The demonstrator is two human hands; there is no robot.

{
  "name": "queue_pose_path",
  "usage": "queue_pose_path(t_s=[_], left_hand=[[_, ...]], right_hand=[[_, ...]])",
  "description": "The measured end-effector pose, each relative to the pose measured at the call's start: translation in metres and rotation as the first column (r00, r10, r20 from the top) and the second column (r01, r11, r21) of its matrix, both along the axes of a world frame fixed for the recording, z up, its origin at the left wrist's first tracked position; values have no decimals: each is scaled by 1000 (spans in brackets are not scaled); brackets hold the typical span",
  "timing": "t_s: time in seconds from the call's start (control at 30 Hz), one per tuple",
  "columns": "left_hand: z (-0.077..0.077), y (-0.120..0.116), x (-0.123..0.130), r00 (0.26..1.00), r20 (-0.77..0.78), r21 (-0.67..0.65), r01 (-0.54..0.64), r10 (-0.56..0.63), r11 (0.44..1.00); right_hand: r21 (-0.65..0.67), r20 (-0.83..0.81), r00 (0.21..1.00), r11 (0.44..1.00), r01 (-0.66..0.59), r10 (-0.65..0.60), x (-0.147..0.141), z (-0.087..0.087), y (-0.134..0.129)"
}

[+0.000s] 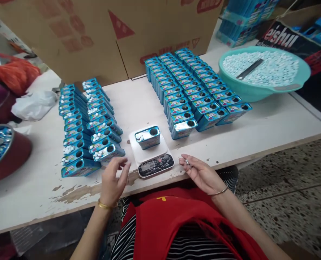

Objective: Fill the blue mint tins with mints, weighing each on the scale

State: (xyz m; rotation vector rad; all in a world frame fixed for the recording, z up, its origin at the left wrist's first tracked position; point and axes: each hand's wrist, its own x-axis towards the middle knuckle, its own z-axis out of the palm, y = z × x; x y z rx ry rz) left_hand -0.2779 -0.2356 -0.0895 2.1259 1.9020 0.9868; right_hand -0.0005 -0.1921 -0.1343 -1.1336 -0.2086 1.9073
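Note:
A white digital scale (135, 153) lies near the table's front edge, and a blue tin (147, 138) stands on its plate with a few white pellets on its top beside the round hole. Left of the scale, my left hand (114, 180) is raised with thumb and fingers apart and nothing between them. My right hand (204, 175) is palm up at the scale's right, its fingers curled around a few small pellets (187, 162). Blue tins with pellets on top (102, 153) stand in rows on the left, nearest my left hand.
Rows of blue tins (183, 129) stand right of centre, before a cardboard box (95, 43). A turquoise basin (258, 94) of pellets holds a dark flat tool (249, 69). At the far left is a red bowl (18, 155) of blue pieces, with a white plastic bag (34, 104) behind.

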Motion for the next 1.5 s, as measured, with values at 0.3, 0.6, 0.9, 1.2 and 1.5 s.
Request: queue_pose_path(t_s=[0.3, 0.6, 0.9, 1.2, 1.5], left_hand=[[-57, -36, -6, 994, 76, -163, -70, 84, 984], [-28, -9, -1, 990, 138, 15, -32, 30, 999], [15, 34, 19, 984, 130, 183, 100, -125, 978], [6, 33, 15, 982, 140, 157, 102, -124, 982], [10, 43, 14, 989, 125, 169, 61, -83, 984]], right_hand=[[139, 235, 957, 968, -207, 171, -12, 27, 13], [412, 638, 754, 759, -505, 156, -30, 79, 55], [367, 930, 347, 350, -862, -123, -74, 104, 94], [355, 925, 300, 256, -899, -233, -78, 96, 97], [480, 875, 423, 308, -822, -236, -73, 107, 92]])
